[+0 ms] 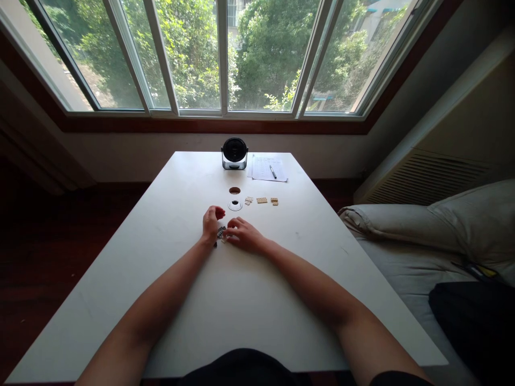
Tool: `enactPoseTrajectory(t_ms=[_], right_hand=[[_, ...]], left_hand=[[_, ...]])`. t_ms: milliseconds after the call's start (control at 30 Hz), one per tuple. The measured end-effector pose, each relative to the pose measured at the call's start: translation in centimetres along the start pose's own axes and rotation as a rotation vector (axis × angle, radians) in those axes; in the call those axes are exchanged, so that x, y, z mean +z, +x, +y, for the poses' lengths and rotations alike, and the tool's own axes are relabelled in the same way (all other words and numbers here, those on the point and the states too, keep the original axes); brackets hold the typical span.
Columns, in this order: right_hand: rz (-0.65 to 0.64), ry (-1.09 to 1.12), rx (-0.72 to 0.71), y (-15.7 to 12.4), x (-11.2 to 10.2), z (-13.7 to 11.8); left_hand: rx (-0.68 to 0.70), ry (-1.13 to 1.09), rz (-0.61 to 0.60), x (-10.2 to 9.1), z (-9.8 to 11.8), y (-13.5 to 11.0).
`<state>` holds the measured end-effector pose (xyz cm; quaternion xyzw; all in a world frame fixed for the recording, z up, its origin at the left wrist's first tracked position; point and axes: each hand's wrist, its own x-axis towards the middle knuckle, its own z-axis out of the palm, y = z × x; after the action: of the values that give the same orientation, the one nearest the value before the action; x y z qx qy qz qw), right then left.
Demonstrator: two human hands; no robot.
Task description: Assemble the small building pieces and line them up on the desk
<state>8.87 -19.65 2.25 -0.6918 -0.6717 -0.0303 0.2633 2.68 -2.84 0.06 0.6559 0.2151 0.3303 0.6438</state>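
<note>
The left hand [211, 224] curls inward and the right hand [242, 235] reaches across, its fingertips [227, 232] at one small dark brick cluster [221, 232]; whether either clamps it cannot be told; three tan brick plates [262, 200] sit in a row beyond, seemingly laid out within easy reach, on the white table [181, 177].

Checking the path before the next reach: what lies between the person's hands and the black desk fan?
The head view shows a white ring and, beyond it, a round hole in the white tabletop; tan building plates lie just right of them.
</note>
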Motion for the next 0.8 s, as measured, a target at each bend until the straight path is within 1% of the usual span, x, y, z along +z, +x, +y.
enactPoseTrajectory(t_ms=[167, 367, 467, 567, 700, 800], right_hand=[[0.054, -0.099, 0.064, 0.1, 0.7, 1.0], [0.095, -0.193, 0.15, 0.0, 1.0, 1.8], [0.105, -0.18, 0.187, -0.2, 0.9, 2.2], [0.09, -0.118, 0.176, -0.4, 0.7, 2.4], [0.05, -0.064, 0.115, -0.3, 0.6, 2.3], [0.025, -0.056, 0.093, 0.0, 0.8, 2.1]], left_hand=[[0.003, -0.034, 0.056, 0.1, -0.3, 0.2], [-0.003, -0.166, 0.0, -0.1, -0.4, 0.3], [-0.009, -0.187, -0.007, -0.1, -0.4, 0.2], [-0.035, -0.162, -0.009, -0.4, -0.3, 0.4], [-0.137, -0.215, -0.015, -0.8, 0.2, 1.0], [-0.194, -0.182, -0.095, -1.3, 0.8, 1.1]])
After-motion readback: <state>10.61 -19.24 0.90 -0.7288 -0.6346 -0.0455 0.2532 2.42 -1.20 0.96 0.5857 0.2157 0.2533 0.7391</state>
